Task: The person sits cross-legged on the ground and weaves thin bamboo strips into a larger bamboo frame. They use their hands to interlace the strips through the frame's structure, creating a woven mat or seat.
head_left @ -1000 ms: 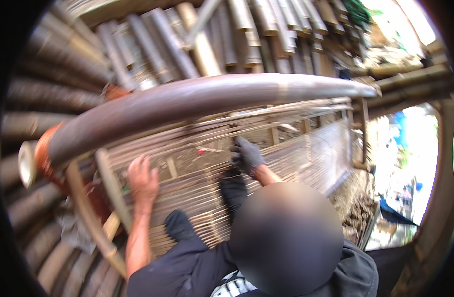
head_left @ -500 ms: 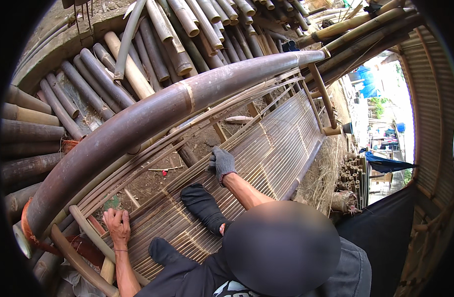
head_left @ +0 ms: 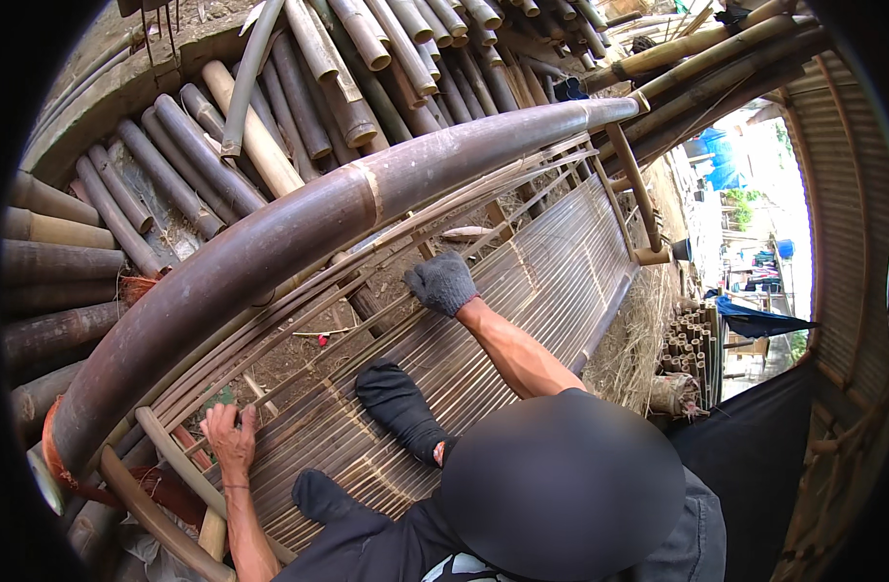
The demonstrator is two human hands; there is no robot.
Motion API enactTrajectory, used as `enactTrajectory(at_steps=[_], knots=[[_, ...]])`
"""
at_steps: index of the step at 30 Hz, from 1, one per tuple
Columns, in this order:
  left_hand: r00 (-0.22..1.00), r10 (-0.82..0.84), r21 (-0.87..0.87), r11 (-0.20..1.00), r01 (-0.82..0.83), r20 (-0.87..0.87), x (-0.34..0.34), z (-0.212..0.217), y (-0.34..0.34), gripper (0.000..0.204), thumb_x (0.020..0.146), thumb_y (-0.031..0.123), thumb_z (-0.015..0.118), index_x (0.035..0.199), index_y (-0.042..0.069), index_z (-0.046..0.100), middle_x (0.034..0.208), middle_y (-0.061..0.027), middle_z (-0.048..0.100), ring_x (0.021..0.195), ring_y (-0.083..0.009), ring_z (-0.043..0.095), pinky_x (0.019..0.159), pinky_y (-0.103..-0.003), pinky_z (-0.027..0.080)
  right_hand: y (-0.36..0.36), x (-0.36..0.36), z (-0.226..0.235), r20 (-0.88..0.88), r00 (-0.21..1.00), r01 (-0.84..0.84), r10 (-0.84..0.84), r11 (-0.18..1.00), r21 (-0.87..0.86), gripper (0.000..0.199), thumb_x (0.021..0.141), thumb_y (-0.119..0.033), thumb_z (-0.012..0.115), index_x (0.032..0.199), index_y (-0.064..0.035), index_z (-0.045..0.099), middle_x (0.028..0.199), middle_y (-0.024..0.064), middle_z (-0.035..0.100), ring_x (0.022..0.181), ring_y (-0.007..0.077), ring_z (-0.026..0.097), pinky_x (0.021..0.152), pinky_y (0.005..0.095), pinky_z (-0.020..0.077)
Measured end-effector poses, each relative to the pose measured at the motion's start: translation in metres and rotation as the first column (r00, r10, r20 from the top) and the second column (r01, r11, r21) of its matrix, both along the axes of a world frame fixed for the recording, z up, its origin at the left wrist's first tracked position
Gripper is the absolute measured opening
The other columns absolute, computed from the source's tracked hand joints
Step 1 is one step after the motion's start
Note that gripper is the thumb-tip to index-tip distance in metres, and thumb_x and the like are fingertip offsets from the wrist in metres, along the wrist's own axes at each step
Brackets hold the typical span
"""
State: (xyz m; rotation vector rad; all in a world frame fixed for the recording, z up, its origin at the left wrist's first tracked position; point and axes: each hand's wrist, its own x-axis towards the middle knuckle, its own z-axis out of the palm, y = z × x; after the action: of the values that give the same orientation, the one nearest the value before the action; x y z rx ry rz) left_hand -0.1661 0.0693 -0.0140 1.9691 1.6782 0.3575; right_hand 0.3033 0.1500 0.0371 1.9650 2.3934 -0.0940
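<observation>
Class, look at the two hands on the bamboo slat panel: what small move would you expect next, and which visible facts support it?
Probably pressing the slats tighter together. The gloved right hand rests on the upper edge of the slat panel, the bare left hand on its near end, beneath the thick bamboo pole. Neither hand holds a tool.

Reaching the right hand (head_left: 442, 283), wearing a dark glove, far forward with arm nearly straight, fingers curled in a closed grip. Keeping the bare left hand (head_left: 231, 436) low, knuckles up, fingers curling down.
</observation>
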Motion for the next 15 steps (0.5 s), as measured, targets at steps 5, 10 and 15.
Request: enactTrajectory(at_steps=[5,10,15], knots=[[0.999,-0.013,-0.075,0.997,0.016,0.042,-0.008,-0.002,0.015,0.044,0.093,0.042,0.060,0.072,0.004,0.053,0.076,-0.0112,0.049,0.079,-0.0309,0.048,0.076,-0.041,0.033,-0.005,0.003,-0.007,0.103,0.995,0.009,0.002,0.995,-0.101,0.024,0.084,-0.027,0.055,0.067,-0.0144,0.066,0.064,0.0127,0.064,0.056,0.0314,0.063,0.054,0.0444,0.0483],[0.999,-0.011,-0.074,0.997,0.015,0.051,-0.010,0.000,0.012,0.045,0.094,0.043,0.058,0.073,0.004,0.052,0.075,-0.0120,0.048,0.080,-0.0316,0.048,0.075,-0.041,0.033,0.002,0.004,-0.001,0.091,0.996,0.003,0.014,0.984,-0.179,0.035,0.086,-0.033,0.051,0.063,-0.0134,0.068,0.065,0.0133,0.067,0.063,0.0335,0.067,0.057,0.0463,0.0506],[1.000,0.010,-0.103,0.995,-0.009,0.008,-0.007,-0.003,0.010,0.044,0.095,0.042,0.058,0.074,0.004,0.051,0.075,-0.0127,0.047,0.080,-0.0321,0.048,0.075,-0.042,0.033,0.014,-0.002,-0.010,-0.116,0.988,0.093,-0.101,0.993,-0.068,0.038,0.087,-0.034,0.052,0.062,-0.0105,0.067,0.066,0.0168,0.065,0.062,0.0367,0.064,0.061,0.0493,0.0496]])
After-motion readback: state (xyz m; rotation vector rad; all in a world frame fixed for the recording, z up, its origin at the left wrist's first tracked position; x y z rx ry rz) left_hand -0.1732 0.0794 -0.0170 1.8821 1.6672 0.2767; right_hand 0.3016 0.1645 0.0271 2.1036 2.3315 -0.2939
